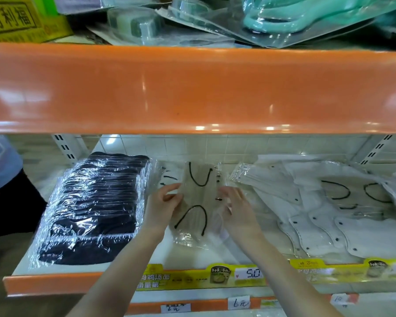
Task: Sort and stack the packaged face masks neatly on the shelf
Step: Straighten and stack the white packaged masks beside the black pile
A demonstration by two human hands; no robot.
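Both hands reach onto the middle shelf [55,268], one on each side of a beige mask packet [198,200] that lies flat near the shelf's centre. The packet is clear plastic, with two black ear loops showing through it, one at the far end and one at the near end. The left hand [163,204] is at the packet's left edge, its fingers loosely curled and its fingertips touching the plastic. The right hand [235,208] is at the packet's right edge with fingers bent against the wrapper; whether either hand actually grips the packet cannot be told. Another clear packet [167,177] with black loops shows just beyond the left hand's fingers.

To the left of the hands a neat stack of black mask packets [94,207] lies fanned in shiny wrap. To the right, white mask packets [318,209] lie loose and overlapping, spread to the shelf's right end. A yellow price strip [215,276] runs along the near edge of the shelf. Above, an orange shelf front [192,88] spans the view.
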